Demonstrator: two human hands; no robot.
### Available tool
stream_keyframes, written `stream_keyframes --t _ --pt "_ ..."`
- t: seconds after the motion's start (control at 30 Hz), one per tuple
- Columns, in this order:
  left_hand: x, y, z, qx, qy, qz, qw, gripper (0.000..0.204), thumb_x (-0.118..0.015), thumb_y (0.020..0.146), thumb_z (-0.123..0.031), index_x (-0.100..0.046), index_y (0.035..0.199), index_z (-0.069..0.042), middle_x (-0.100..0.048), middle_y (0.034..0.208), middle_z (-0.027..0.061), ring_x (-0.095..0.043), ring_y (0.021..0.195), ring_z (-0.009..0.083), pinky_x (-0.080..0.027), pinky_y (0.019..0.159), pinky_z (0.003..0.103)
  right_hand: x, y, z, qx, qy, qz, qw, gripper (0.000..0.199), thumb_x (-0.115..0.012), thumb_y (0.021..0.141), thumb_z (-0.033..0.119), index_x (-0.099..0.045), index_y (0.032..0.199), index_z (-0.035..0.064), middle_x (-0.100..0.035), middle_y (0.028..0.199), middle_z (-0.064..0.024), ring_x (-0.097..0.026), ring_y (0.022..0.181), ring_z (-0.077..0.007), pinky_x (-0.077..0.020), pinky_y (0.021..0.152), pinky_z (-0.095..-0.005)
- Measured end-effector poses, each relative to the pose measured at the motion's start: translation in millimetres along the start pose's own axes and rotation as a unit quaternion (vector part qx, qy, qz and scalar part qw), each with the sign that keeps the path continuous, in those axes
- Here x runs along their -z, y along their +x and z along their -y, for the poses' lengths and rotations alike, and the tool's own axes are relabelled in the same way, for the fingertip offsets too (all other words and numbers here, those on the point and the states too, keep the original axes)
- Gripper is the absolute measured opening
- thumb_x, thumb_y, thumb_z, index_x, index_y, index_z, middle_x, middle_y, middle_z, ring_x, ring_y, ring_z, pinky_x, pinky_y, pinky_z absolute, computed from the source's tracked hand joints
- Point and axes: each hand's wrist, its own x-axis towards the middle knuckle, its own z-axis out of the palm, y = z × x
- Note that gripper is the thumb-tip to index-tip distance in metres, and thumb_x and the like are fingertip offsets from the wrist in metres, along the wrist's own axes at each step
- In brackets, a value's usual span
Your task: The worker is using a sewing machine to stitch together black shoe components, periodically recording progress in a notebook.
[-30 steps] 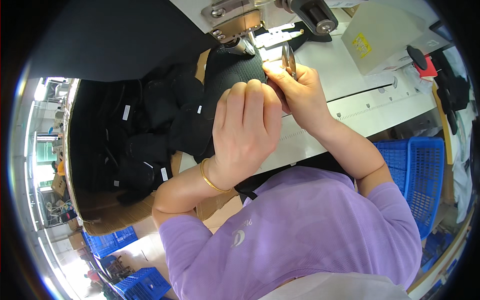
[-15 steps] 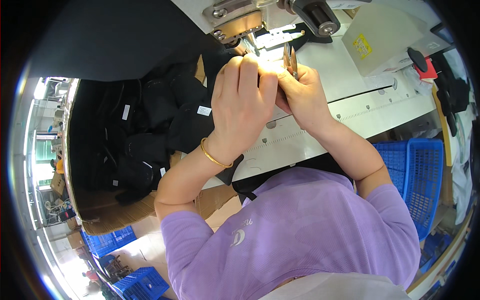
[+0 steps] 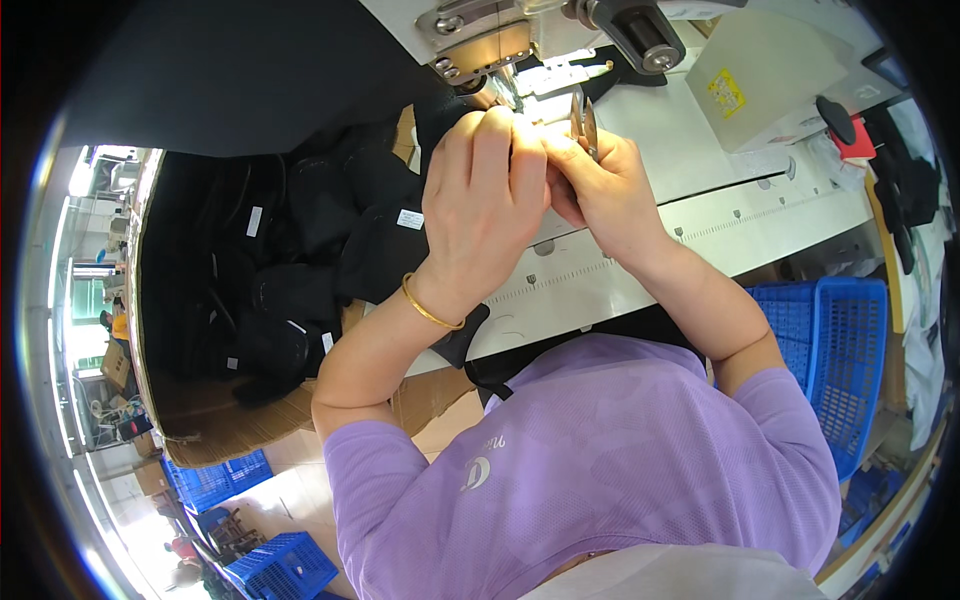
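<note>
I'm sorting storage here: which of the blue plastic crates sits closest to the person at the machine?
The blue crate right beside the person's right elbow, under the white table edge; the other blue crates lie far off on the floor at lower left.

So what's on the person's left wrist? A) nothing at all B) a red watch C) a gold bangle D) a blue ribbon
C: a thin gold bangle circles the wrist just below the left hand, which is raised by the sewing machine.
</note>
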Motion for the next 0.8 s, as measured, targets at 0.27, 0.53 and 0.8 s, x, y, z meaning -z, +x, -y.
stream_keyframes --t 0.27,0.53,0.8 --pt "-9.0 -10.0 13.2 0.001 0.101 -0.039 0.994 0.022 -0.059 0.082 -0.017 -0.057 0.102 -0.008 -0.056 0.101 0.0084 -0.056 0.091 0.0249 -0.044 0.079 0.042 7.0 -6.9 -21.9 0.007 0.018 0.05 0.999 0.032 -0.041 0.104 0.026 -0.059 0.106 -0.0011 -0.065 0.077 -0.0081 -0.061 0.066 -0.0107 -0.0503 0.061 -0.0236" --pt "36.5 -22.6 53.1 0.397 -0.406 0.263 0.78 0.025 -0.068 0.079 -0.006 -0.066 0.102 0.001 -0.068 0.084 0.0068 -0.065 0.073 0.0192 -0.049 0.066 0.024 31.3 -18.2 -24.3 0.142 -0.323 0.098 0.931 0.031 -0.054 0.097 0.031 -0.06 0.099 0.0015 -0.063 0.074 -0.0085 -0.063 0.063 -0.0174 -0.0476 0.057 -0.0312" --pt "31.0 -35.2 58.5 0.493 -0.653 0.382 0.43 0.033 -0.067 0.08 -0.011 -0.065 0.11 0.003 -0.07 0.094 0.0064 -0.065 0.08 0.0092 -0.052 0.073 0.02 28.2 -16.9 -35.6 0.234 -0.467 0.104 0.847 0.025 -0.067 0.088 0.025 -0.061 0.094 0.0013 -0.06 0.077 -0.0096 -0.061 0.065 -0.0246 -0.0472 0.057 -0.0328"
